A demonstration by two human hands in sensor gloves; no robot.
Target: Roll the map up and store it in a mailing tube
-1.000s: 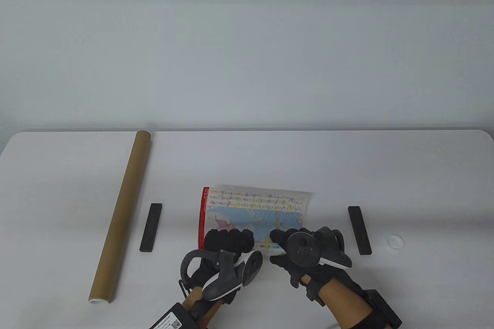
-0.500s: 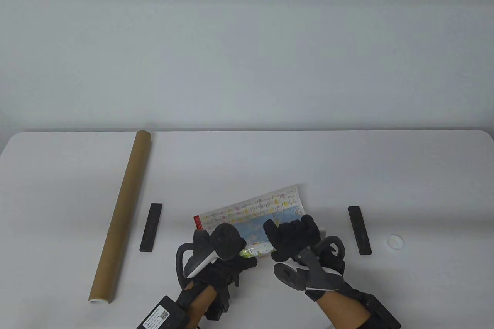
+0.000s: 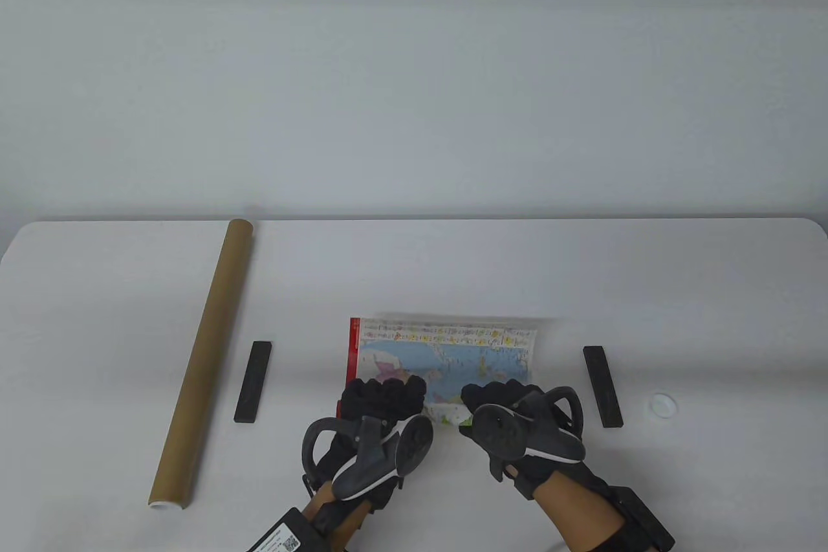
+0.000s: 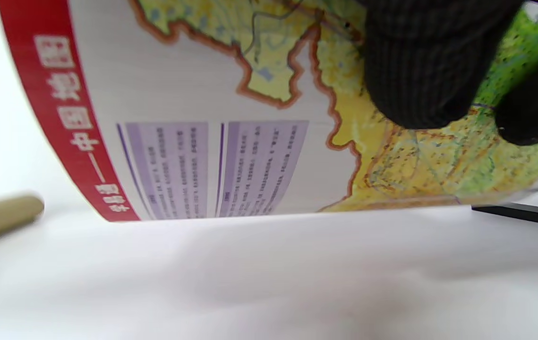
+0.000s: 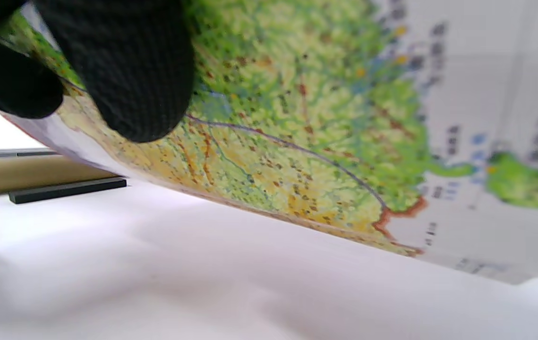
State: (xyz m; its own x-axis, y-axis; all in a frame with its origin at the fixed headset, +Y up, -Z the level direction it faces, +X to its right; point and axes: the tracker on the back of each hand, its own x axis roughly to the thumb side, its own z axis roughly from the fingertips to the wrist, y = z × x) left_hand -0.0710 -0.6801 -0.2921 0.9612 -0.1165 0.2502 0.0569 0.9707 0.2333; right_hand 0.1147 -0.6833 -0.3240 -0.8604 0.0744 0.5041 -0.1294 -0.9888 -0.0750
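A colourful map point(image 3: 446, 358) with a red left border lies partly rolled at the table's front centre. My left hand point(image 3: 381, 400) grips the near left part of the roll, fingers curled over it. My right hand point(image 3: 501, 398) grips the near right part. In the left wrist view the map point(image 4: 231, 141) curves up off the table under my gloved fingers point(image 4: 424, 71). The right wrist view shows the map point(image 5: 325, 127) curving likewise under my fingers point(image 5: 127, 71). The brown mailing tube point(image 3: 206, 358) lies lengthwise at the left, its near end toward the front edge.
A black bar point(image 3: 253, 382) lies between the tube and the map. A second black bar point(image 3: 601, 386) lies right of the map. A small white round cap point(image 3: 662, 404) sits further right. The white table point(image 3: 453, 267) stretches behind the map.
The map was twisted askew half a second ago. It now lies square to the table again, and both hands have turned back over its near edge.
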